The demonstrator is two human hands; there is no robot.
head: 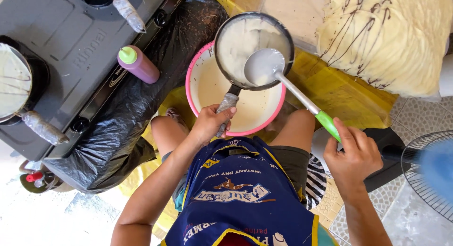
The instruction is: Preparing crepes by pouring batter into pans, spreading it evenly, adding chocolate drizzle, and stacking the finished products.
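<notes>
A purple squeeze bottle [139,65] with a green cap lies on the grey stove [75,43], unlabelled.

Tiled floor [415,213] bears stove [71,52], apparently pink basin [198,71].

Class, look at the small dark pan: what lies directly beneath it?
Under the pan sits a pink-rimmed bowl of pale batter. The pan covers the bowl's far part, so that stays unseen.

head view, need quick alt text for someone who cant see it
Seen from above, a seated person's left hand holds a small batter-coated pan over a pink-rimmed bowl of batter, while the right hand holds a green-handled ladle in the pan.
</notes>
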